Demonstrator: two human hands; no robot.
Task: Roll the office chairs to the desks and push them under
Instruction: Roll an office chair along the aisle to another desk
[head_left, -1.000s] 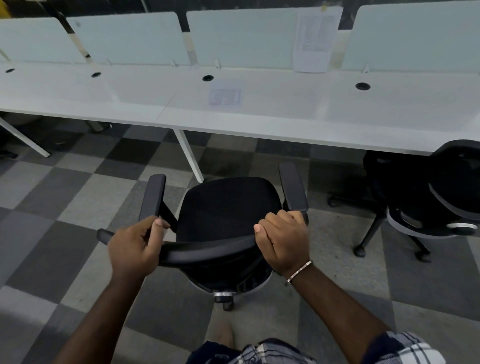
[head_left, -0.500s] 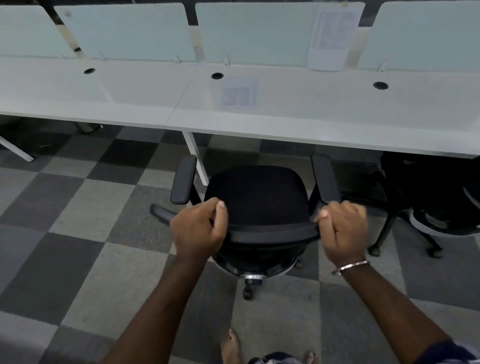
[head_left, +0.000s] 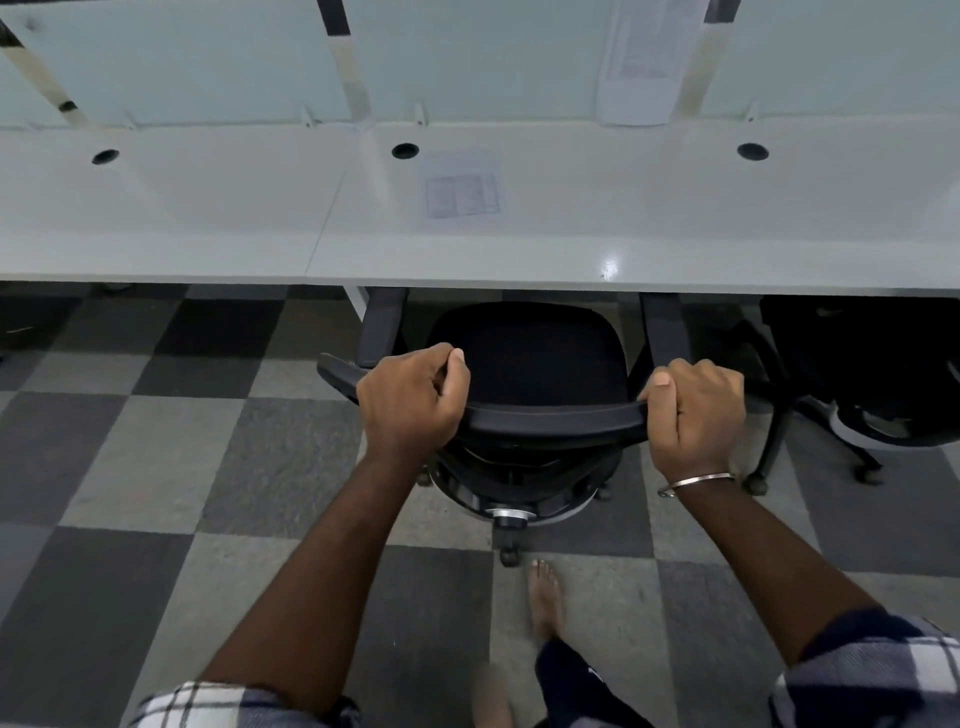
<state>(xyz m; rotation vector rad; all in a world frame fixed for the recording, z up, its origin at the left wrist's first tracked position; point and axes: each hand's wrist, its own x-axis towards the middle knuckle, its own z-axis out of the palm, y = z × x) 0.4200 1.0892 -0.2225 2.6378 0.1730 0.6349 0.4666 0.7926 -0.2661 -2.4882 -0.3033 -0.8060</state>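
A black office chair (head_left: 524, 358) stands in front of me, its back towards me. The front of its seat and the tips of both armrests are hidden under the edge of the long white desk (head_left: 519, 249). My left hand (head_left: 410, 400) grips the left end of the backrest's top bar. At the bar's right end my right hand (head_left: 696, 410), with a metal bangle at the wrist, grips it too.
A second black chair (head_left: 862, 374) sits partly under the desk at the right, close to my chair. A white desk leg (head_left: 357, 304) slants down just left of the left armrest. Frosted dividers (head_left: 467, 57) with a paper sheet line the desk's far side. Checkered grey carpet lies underfoot.
The chair has rolled forward towards the desk, and its seat front and armrest tips now lie under the desk edge. Both hands kept their grip on the backrest as I stepped forward.
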